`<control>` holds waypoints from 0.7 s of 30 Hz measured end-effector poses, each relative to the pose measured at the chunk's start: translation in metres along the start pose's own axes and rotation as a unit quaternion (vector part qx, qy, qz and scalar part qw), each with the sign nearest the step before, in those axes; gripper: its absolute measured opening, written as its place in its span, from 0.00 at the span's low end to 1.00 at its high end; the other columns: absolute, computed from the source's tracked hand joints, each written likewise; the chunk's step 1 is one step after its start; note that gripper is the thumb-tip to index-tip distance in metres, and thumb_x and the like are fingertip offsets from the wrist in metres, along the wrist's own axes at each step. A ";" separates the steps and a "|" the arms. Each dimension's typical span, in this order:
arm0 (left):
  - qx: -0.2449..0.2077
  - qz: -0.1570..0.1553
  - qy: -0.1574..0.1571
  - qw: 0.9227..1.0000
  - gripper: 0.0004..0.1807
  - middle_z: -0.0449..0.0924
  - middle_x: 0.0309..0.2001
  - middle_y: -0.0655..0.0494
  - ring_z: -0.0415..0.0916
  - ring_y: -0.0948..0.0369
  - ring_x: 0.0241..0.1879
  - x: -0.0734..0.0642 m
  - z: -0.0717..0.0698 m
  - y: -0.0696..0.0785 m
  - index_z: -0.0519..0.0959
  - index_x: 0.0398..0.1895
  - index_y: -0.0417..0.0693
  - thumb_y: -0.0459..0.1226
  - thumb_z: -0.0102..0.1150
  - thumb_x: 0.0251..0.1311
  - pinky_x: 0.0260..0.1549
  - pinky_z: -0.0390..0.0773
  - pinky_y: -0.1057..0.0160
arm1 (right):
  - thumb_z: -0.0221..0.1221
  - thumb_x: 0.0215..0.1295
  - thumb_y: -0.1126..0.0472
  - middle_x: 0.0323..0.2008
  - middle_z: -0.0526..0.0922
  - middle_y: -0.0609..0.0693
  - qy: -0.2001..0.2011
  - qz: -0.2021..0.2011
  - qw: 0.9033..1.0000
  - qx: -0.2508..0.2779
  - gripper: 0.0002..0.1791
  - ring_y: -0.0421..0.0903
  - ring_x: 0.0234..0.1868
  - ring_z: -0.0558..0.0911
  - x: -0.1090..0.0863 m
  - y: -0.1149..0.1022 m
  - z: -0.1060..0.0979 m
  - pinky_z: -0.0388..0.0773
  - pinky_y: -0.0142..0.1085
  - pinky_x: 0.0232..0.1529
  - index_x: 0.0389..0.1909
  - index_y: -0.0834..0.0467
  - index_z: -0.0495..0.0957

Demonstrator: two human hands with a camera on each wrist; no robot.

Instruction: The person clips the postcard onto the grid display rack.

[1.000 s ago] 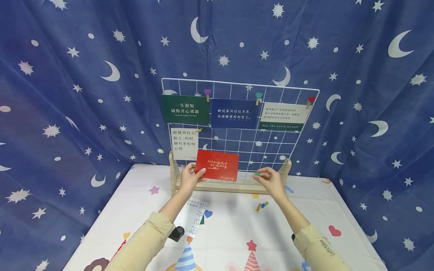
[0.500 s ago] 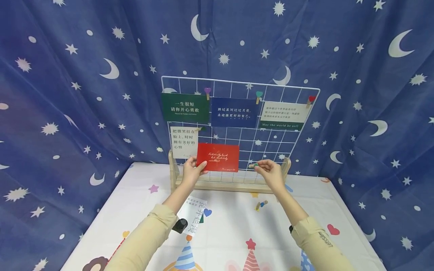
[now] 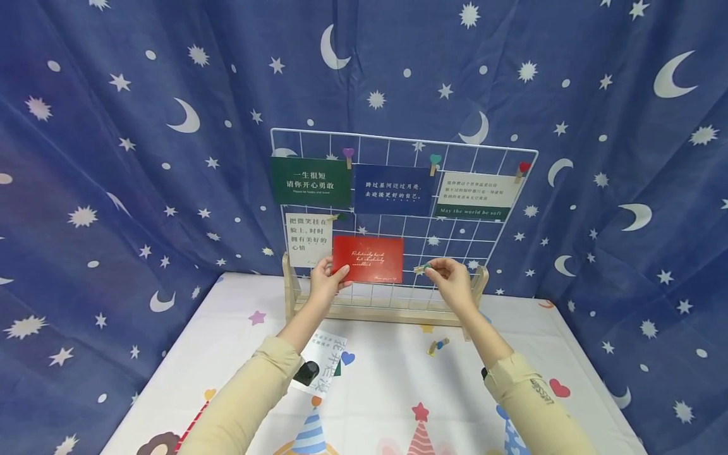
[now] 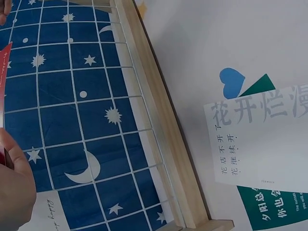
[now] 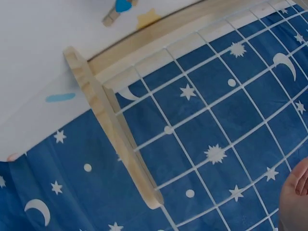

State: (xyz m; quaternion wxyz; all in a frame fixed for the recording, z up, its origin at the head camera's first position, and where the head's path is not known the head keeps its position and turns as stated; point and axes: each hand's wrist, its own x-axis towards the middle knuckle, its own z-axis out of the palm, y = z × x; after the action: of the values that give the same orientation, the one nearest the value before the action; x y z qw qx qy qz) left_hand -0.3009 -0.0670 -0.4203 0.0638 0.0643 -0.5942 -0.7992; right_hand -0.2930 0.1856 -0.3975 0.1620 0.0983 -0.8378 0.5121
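Note:
My left hand [image 3: 324, 284] pinches a red card [image 3: 368, 258] by its lower left corner, in front of the white wire grid [image 3: 432, 229]. Between the thumb and fingers of my right hand [image 3: 456, 287] is a small wooden clothespin [image 3: 419, 270] with a green tip, a little right of the card. In the left wrist view only a sliver of the red card [image 4: 4, 79] shows beside my left hand [image 4: 17, 187]. At the right wrist view's edge part of my right hand [image 5: 296, 202] appears, its clothespin out of sight.
Clipped to the grid are a green card [image 3: 311, 183], a blue card [image 3: 392, 189], a white-and-green card [image 3: 474, 194] and a white card [image 3: 309, 240]. A wooden base [image 3: 392, 314] holds the grid. Loose clothespins [image 3: 436, 346] and a printed sheet [image 3: 327, 357] lie on the table.
The red card has risen in my left hand and shifted slightly right, now level with the white card. My right hand has moved up with the clothespin.

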 end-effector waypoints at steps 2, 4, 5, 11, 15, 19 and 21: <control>-0.002 -0.001 -0.003 1.000 0.15 0.76 0.50 0.36 0.78 0.68 0.22 0.000 0.003 0.001 0.68 0.48 0.35 0.24 0.56 0.59 0.22 0.81 0.73 | 0.59 0.61 0.69 0.36 0.82 0.66 0.004 -0.003 1.000 -0.005 0.08 0.30 0.29 0.77 0.003 -0.003 0.000 0.75 0.17 0.32 0.38 0.71 0.77; 0.000 0.001 -0.005 1.000 0.15 0.75 0.52 0.34 0.78 0.68 0.23 0.000 0.005 0.003 0.68 0.49 0.35 0.24 0.56 0.59 0.23 0.81 0.73 | 0.59 0.62 0.68 0.36 0.82 0.66 0.007 -0.003 1.000 -0.007 0.08 0.35 0.30 0.80 0.007 -0.007 0.000 0.75 0.17 0.31 0.38 0.70 0.78; -0.001 0.003 -0.006 1.000 0.16 0.74 0.53 0.33 0.78 0.68 0.24 0.000 0.006 0.003 0.68 0.50 0.35 0.24 0.55 0.59 0.23 0.81 0.73 | 0.59 0.62 0.68 0.36 0.83 0.66 0.008 -0.003 1.000 -0.007 0.08 0.38 0.31 0.81 0.008 -0.009 0.000 0.75 0.17 0.30 0.38 0.70 0.78; -0.006 0.013 -0.004 1.000 0.16 0.73 0.54 0.31 0.78 0.67 0.24 0.001 0.010 0.006 0.67 0.50 0.33 0.24 0.55 0.59 0.22 0.81 0.74 | 0.60 0.60 0.69 0.36 0.83 0.68 0.035 -0.005 0.999 0.004 0.08 0.56 0.37 0.84 0.019 -0.020 0.001 0.75 0.16 0.29 0.38 0.72 0.78; -0.009 0.015 -0.004 1.000 0.15 0.73 0.54 0.32 0.77 0.66 0.26 0.002 0.011 0.005 0.67 0.48 0.34 0.23 0.55 0.59 0.22 0.80 0.74 | 0.61 0.59 0.70 0.37 0.83 0.68 0.046 0.002 0.999 0.007 0.08 0.45 0.32 0.84 0.025 -0.022 0.001 0.74 0.15 0.30 0.37 0.72 0.79; -0.002 0.020 -0.007 1.000 0.14 0.73 0.53 0.32 0.77 0.67 0.25 0.004 0.012 0.006 0.67 0.48 0.34 0.24 0.55 0.59 0.22 0.80 0.74 | 0.61 0.59 0.69 0.39 0.83 0.67 0.060 0.020 0.998 0.018 0.09 0.29 0.27 0.79 0.030 -0.024 0.002 0.75 0.15 0.30 0.38 0.71 0.80; 0.002 0.022 -0.006 1.000 0.15 0.73 0.54 0.33 0.78 0.68 0.25 0.005 0.012 0.007 0.68 0.49 0.35 0.24 0.55 0.59 0.23 0.81 0.74 | 0.61 0.59 0.69 0.39 0.83 0.68 0.071 0.019 0.997 0.030 0.09 0.27 0.26 0.77 0.034 -0.027 0.004 0.75 0.15 0.30 0.39 0.71 0.79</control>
State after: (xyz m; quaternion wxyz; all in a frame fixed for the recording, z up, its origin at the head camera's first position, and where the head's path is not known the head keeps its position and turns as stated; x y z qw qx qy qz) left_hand -0.3074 -0.0588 -0.4108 0.0775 0.0467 -0.5975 -0.7968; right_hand -0.3159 0.1697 -0.3642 0.2085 0.0500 -0.8101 0.5457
